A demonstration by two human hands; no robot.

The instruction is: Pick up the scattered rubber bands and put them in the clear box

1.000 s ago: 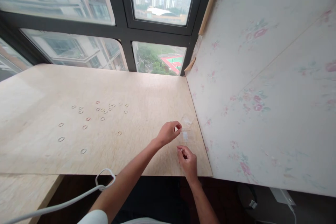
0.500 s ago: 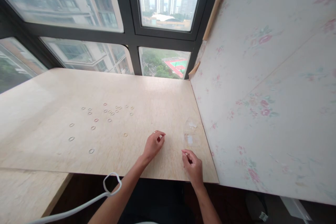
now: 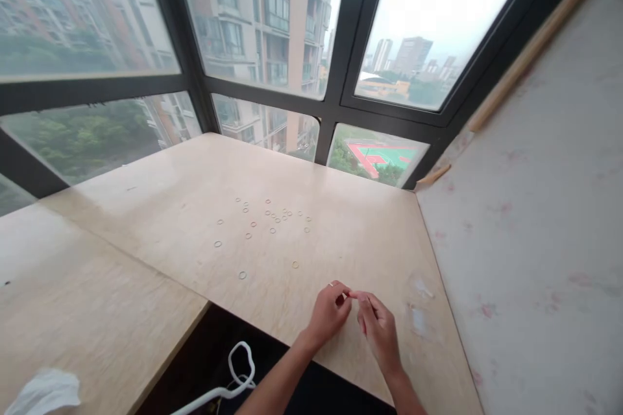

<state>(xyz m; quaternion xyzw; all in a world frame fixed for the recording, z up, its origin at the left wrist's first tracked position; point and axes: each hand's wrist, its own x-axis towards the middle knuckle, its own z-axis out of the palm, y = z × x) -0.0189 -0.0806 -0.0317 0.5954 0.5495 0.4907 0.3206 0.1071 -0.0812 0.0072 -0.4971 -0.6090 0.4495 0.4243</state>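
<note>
My left hand (image 3: 332, 309) and my right hand (image 3: 380, 325) meet close above the tabletop (image 3: 360, 240) near its front edge. On both, thumb and fingers are pinched together, and the fingertips touch or nearly touch. Whatever lies between them is too small to make out. A ring sits on a left finger. To the left and beyond my hands lie several thin loops like small elastic bands, among them a yellowish loop (image 3: 295, 264), a dark loop (image 3: 242, 275) and a red loop (image 3: 267, 201). Right of my hands is a clear plastic box (image 3: 419, 321) with a white label.
Crumpled clear plastic (image 3: 422, 286) lies beyond the box, close to the papered wall (image 3: 535, 240). Dark window frames (image 3: 272, 94) border the back. A white cable (image 3: 241, 379) loops at the front edge. White tissue (image 3: 46, 392) rests on the lower-left surface.
My left hand has left the plastic box, and both hands have come together at the fingertips. The view has turned left, showing more window and table. The scattered loops have stayed put.
</note>
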